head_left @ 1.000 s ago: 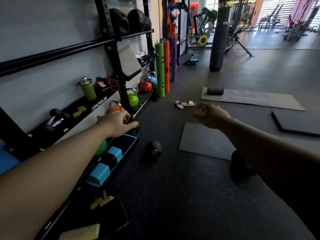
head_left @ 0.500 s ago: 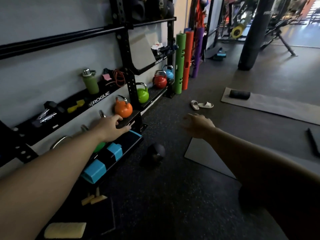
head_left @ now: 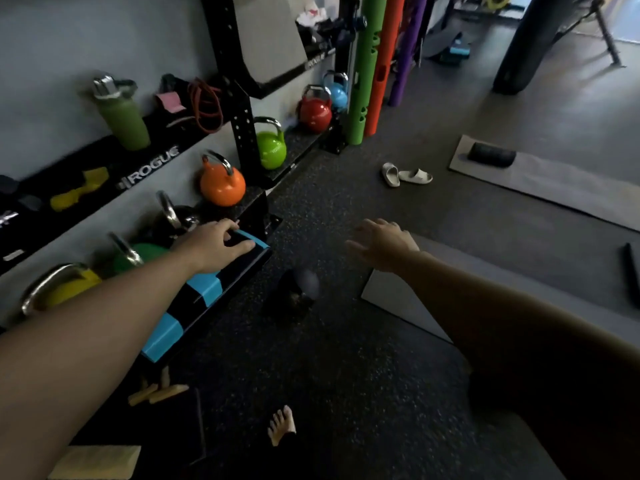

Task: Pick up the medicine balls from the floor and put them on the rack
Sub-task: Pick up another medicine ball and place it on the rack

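Note:
A dark medicine ball lies on the speckled rubber floor just in front of the black rack. My left hand reaches out over the rack's bottom shelf, fingers spread, above a black and blue block. My right hand hovers open above and to the right of the ball, holding nothing. The second ball seen earlier is hidden behind my right forearm.
Coloured kettlebells line the rack's low shelf. A green bottle stands on the shelf above. Grey mats lie on the floor at right, sandals beyond. Upright foam tubes stand by the rack. My bare foot is below.
The view has tipped down and moved closer to the floor ball. Both hands have dropped lower toward it; the upper shelves with stored balls have left the view.

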A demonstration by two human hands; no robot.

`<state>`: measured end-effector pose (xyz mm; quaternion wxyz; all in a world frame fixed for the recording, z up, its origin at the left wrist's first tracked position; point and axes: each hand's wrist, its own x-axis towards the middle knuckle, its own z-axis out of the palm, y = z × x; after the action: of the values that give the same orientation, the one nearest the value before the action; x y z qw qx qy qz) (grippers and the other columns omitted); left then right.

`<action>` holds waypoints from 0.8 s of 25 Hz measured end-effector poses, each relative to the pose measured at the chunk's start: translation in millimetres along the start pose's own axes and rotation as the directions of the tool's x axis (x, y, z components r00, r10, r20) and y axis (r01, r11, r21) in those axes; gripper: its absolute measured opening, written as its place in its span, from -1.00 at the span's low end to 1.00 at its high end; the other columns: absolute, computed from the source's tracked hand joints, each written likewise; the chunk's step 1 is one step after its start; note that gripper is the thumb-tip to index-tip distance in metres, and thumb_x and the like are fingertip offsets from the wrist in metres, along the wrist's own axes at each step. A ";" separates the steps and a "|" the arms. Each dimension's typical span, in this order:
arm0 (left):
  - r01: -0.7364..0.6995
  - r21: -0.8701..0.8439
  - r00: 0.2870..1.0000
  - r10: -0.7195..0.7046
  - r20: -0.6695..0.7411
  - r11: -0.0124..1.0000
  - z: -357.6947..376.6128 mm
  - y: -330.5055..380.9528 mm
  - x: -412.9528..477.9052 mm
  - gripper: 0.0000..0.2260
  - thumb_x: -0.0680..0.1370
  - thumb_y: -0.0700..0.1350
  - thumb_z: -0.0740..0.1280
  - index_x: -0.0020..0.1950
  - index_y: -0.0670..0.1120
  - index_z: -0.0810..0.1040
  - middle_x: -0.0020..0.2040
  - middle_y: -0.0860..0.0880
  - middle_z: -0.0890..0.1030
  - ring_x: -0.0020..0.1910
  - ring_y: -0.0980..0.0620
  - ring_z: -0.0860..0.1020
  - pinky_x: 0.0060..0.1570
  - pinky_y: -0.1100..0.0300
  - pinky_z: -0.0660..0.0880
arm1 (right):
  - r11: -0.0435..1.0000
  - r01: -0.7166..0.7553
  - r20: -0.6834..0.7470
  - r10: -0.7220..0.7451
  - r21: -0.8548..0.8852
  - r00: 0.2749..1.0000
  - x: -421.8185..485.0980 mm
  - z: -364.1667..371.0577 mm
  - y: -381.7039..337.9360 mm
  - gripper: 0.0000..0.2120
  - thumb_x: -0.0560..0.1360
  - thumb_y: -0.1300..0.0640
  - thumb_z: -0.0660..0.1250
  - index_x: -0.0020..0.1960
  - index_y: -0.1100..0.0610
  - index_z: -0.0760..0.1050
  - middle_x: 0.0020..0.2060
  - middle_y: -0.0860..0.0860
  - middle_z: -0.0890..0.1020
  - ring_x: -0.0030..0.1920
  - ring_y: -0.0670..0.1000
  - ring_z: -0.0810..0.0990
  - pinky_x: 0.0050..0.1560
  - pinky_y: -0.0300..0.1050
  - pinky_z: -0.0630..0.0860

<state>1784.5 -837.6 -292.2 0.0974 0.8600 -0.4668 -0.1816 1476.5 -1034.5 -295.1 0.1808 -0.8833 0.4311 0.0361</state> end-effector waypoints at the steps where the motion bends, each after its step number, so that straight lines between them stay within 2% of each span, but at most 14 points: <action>1: 0.016 -0.017 0.999 -0.015 0.037 1.000 8.9 -2.7 22.9 -0.25 0.40 0.54 0.22 0.43 0.11 0.44 0.27 0.05 0.59 0.19 -0.05 0.57 0.12 -0.01 0.50 | 1.000 -0.019 0.026 0.019 0.007 0.999 18.2 2.0 6.2 -0.34 0.56 -0.41 0.21 0.52 -0.05 0.38 0.44 0.09 0.49 0.42 0.23 0.44 0.30 0.25 0.46; 4: 0.088 -0.101 0.988 -0.073 0.139 0.991 27.1 -5.5 84.9 -0.22 0.37 0.56 0.22 0.42 0.10 0.45 0.24 0.04 0.60 0.16 -0.04 0.58 0.10 -0.01 0.50 | 0.994 -0.084 0.068 0.080 0.064 0.995 77.0 6.5 24.7 -0.32 0.55 -0.43 0.23 0.52 -0.05 0.39 0.44 0.09 0.49 0.40 0.20 0.46 0.31 0.27 0.48; 7: 0.143 -0.176 0.979 -0.113 0.169 0.974 40.4 -1.7 136.1 -0.22 0.35 0.56 0.22 0.40 0.08 0.47 0.20 0.04 0.62 0.12 -0.04 0.59 0.15 -0.04 0.52 | 0.982 -0.141 0.139 0.123 0.126 0.983 133.3 23.6 37.7 -0.30 0.53 -0.44 0.23 0.52 -0.06 0.37 0.42 0.10 0.49 0.35 0.20 0.51 0.28 0.27 0.52; 10: 0.205 -0.157 0.965 -0.173 0.195 0.966 61.7 0.0 191.1 -0.19 0.31 0.59 0.20 0.40 0.12 0.47 0.22 0.08 0.59 0.17 -0.02 0.58 0.21 -0.06 0.52 | 0.996 -0.070 0.207 0.056 0.061 0.977 204.0 52.2 55.3 -0.29 0.53 -0.46 0.20 0.53 -0.06 0.35 0.43 0.09 0.49 0.37 0.22 0.49 0.31 0.23 0.48; 13: 0.302 -0.149 0.941 -0.269 0.205 0.942 93.4 -9.9 240.1 -0.22 0.35 0.57 0.21 0.40 0.12 0.46 0.24 0.08 0.57 0.20 -0.02 0.56 0.22 -0.07 0.51 | 0.995 -0.028 0.268 0.000 0.099 0.964 286.1 81.4 72.5 -0.29 0.52 -0.46 0.20 0.52 -0.07 0.37 0.44 0.07 0.49 0.39 0.21 0.48 0.34 0.23 0.48; 16: 0.422 -0.222 0.899 -0.375 0.228 0.879 143.1 -29.0 279.7 -0.33 0.47 0.48 0.26 0.41 0.09 0.46 0.23 0.06 0.59 0.16 0.00 0.56 0.21 -0.04 0.50 | 0.995 0.010 0.337 -0.042 0.098 0.941 355.2 124.0 90.0 -0.31 0.52 -0.46 0.19 0.49 -0.08 0.40 0.42 0.06 0.51 0.39 0.21 0.49 0.35 0.21 0.46; 20: 0.584 -0.335 0.805 -0.475 0.356 0.739 269.5 -68.5 332.7 -0.36 0.50 0.45 0.26 0.42 0.06 0.47 0.04 0.14 0.59 0.09 0.00 0.57 0.17 -0.01 0.50 | 0.998 0.006 0.476 -0.036 0.064 0.879 435.1 243.8 114.5 -0.34 0.54 -0.43 0.18 0.50 -0.09 0.39 0.43 0.06 0.50 0.39 0.20 0.48 0.35 0.18 0.46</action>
<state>1894.1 -1078.6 -635.6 0.1689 0.8846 -0.1574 -0.4053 1682.5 -1339.1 -650.9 0.3085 -0.8460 0.3645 0.2374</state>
